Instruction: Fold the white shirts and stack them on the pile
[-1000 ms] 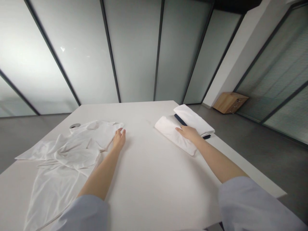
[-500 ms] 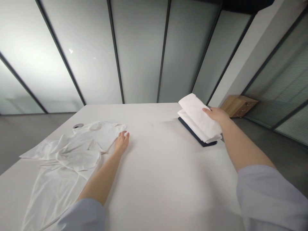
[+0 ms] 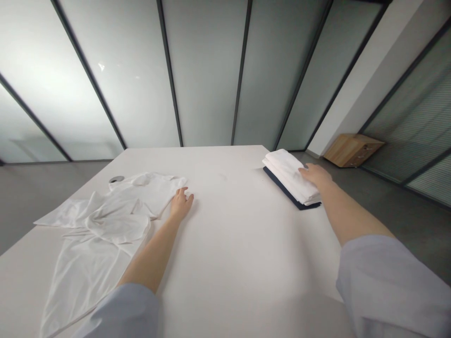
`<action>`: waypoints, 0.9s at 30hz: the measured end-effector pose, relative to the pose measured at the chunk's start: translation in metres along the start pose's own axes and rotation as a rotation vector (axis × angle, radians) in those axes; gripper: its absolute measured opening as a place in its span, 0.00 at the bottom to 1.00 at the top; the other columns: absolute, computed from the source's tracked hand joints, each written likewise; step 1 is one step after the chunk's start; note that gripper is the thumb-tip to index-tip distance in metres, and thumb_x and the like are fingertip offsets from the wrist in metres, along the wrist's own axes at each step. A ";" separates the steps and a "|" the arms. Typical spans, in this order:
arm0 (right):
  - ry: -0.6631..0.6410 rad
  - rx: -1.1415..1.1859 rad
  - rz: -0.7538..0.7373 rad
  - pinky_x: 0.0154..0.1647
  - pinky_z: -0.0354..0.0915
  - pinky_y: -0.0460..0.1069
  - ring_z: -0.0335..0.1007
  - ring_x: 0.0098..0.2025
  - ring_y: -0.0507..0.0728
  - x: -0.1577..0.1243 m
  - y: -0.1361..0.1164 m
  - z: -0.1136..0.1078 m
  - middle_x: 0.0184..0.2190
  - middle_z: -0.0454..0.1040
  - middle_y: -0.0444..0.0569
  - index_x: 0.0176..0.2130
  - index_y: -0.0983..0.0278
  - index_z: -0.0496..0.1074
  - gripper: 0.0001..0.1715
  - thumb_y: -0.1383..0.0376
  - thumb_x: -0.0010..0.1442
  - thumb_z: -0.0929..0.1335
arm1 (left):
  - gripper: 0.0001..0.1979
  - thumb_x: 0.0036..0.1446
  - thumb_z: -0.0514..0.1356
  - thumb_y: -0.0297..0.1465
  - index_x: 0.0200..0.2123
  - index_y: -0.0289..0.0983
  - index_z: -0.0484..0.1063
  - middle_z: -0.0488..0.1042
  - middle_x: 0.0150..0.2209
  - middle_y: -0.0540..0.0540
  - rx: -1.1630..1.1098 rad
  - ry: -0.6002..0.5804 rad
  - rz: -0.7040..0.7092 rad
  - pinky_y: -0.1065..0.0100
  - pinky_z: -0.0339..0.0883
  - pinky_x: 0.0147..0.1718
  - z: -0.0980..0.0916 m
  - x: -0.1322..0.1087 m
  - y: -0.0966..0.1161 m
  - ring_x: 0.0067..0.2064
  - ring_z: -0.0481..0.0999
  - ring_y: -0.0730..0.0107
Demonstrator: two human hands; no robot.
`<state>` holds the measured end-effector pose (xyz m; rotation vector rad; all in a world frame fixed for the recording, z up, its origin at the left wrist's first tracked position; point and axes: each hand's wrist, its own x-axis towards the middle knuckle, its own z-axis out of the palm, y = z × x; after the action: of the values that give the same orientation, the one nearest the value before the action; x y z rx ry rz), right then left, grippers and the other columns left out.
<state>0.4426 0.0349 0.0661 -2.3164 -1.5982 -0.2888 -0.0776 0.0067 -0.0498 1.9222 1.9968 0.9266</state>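
Note:
Folded white cloth (image 3: 287,173) lies in a stack on top of a dark navy folded cloth (image 3: 282,188) at the table's right edge. My right hand (image 3: 316,175) rests over the stack's right side, its fingers spread and gripping nothing. On the left, a crumpled white garment (image 3: 120,220) is spread loosely over the table. My left hand (image 3: 181,203) is by the garment's right edge, fingers apart and slightly curled; I cannot tell whether the fingertips touch the fabric.
The white table (image 3: 225,244) stretches out between my arms. A grey roll of tape (image 3: 116,179) sits behind the garment. Beyond the table's right side, a wooden cabinet (image 3: 348,150) stands on the grey floor (image 3: 380,192). Frosted glass panels (image 3: 207,75) line the back.
My right hand has let go of the white folded cloth, which now lies flatter on the navy one. My left hand has hardly moved.

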 end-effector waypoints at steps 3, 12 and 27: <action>0.043 0.002 0.059 0.46 0.60 0.58 0.64 0.52 0.69 -0.004 -0.015 -0.010 0.52 0.67 0.68 0.57 0.70 0.67 0.30 0.57 0.60 0.65 | 0.21 0.59 0.54 0.35 0.55 0.36 0.63 0.69 0.54 0.38 0.017 -0.012 0.000 0.63 0.65 0.48 0.001 0.000 0.000 0.48 0.75 0.62; 0.140 0.269 -0.427 0.50 0.61 0.55 0.68 0.46 0.62 -0.071 -0.103 0.045 0.46 0.73 0.56 0.48 0.65 0.72 0.20 0.59 0.60 0.63 | 0.15 0.59 0.55 0.35 0.48 0.37 0.70 0.76 0.48 0.42 0.106 -0.092 0.034 0.65 0.63 0.50 -0.004 -0.001 0.008 0.50 0.74 0.63; -0.233 0.218 -0.565 0.57 0.58 0.56 0.60 0.60 0.61 -0.138 -0.156 0.104 0.59 0.66 0.54 0.54 0.61 0.70 0.21 0.61 0.64 0.61 | 0.16 0.59 0.53 0.34 0.48 0.38 0.71 0.75 0.49 0.42 0.163 -0.140 0.079 0.63 0.62 0.53 -0.008 -0.003 0.010 0.52 0.72 0.61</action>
<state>0.2460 0.0038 -0.0557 -1.7506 -2.2559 0.0392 -0.0735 0.0008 -0.0388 2.1023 1.9818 0.6437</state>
